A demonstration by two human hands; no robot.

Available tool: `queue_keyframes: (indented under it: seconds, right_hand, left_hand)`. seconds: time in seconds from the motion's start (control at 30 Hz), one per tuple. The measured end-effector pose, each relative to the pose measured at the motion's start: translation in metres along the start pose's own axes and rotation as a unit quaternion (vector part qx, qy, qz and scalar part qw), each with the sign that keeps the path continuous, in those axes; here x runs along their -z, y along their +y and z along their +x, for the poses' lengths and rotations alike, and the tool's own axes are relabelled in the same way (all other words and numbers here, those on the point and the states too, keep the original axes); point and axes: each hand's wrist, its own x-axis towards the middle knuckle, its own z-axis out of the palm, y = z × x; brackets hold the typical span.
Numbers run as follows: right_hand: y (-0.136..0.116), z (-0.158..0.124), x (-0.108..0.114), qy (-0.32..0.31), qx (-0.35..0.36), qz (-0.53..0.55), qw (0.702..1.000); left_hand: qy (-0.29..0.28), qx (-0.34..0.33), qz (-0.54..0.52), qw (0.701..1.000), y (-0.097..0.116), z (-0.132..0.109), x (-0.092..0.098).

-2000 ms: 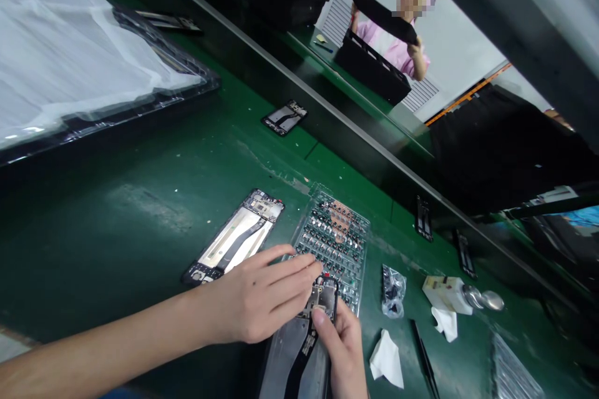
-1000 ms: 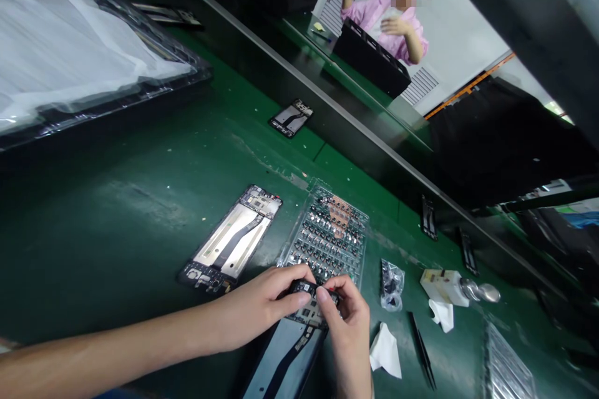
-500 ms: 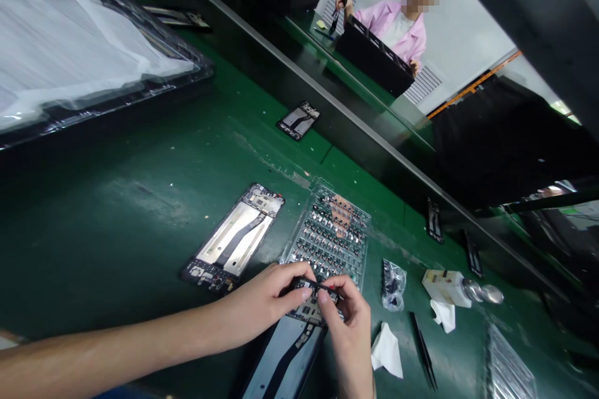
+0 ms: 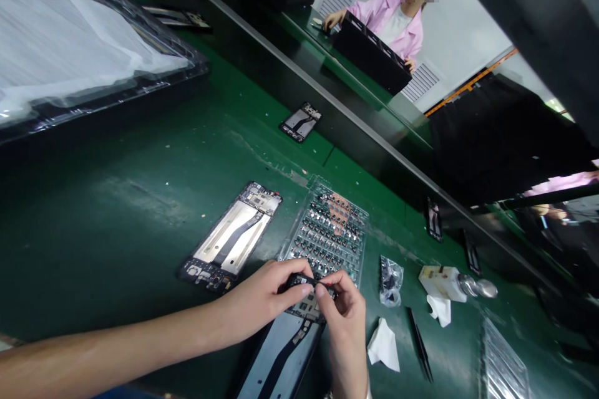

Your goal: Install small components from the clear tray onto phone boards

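Observation:
An opened phone (image 4: pixel 285 358) with a black flex cable down its middle lies tilted below my hands, its far end raised between them. My left hand (image 4: pixel 281 290) pinches the upper left of that end, thumb on the circuit board side. At the upper right, my right hand (image 4: pixel 344 312) grips the same end with thumb and curled fingers. Whether a small part sits between the fingertips I cannot make out. Just beyond is a clear tray (image 4: pixel 334 224) of small dark components. Left of it, a second opened phone (image 4: pixel 234 234) lies flat on the green table.
Black tweezers (image 4: pixel 420 346), a crumpled white tissue (image 4: pixel 384 346), a small plastic bag (image 4: pixel 391 280) and a white bottle (image 4: pixel 442 282) lie to the right. A plastic-wrapped black tray (image 4: pixel 178 75) stands at left. Across the divider sits a person in pink (image 4: pixel 407 31).
My hands keep their grip on the phone's end, barely moving. The view has shifted slightly. Across the divider, the person's raised hand has come down to the table.

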Motion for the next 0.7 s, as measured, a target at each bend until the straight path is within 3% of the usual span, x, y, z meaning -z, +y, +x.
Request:
queue_keyframes:
  seconds: [0.3, 0.47, 0.7]
  right_hand:
    - [0.008, -0.003, -0.002, -0.025, 0.014, 0.016, 0.999]
    - [0.001, -0.002, 0.007, -0.071, -0.026, 0.095, 0.993]
    - [0.000, -0.002, 0.011, 0.060, -0.032, 0.234, 0.970]
  left_hand:
    - [0.028, -0.005, 0.036, 0.999, 0.002, 0.000, 0.002]
    - [-0.003, 0.016, 0.036, 0.999, 0.012, -0.006, 0.006]
    - [0.013, -0.017, 0.230, 0.973, 0.021, -0.028, -0.011]
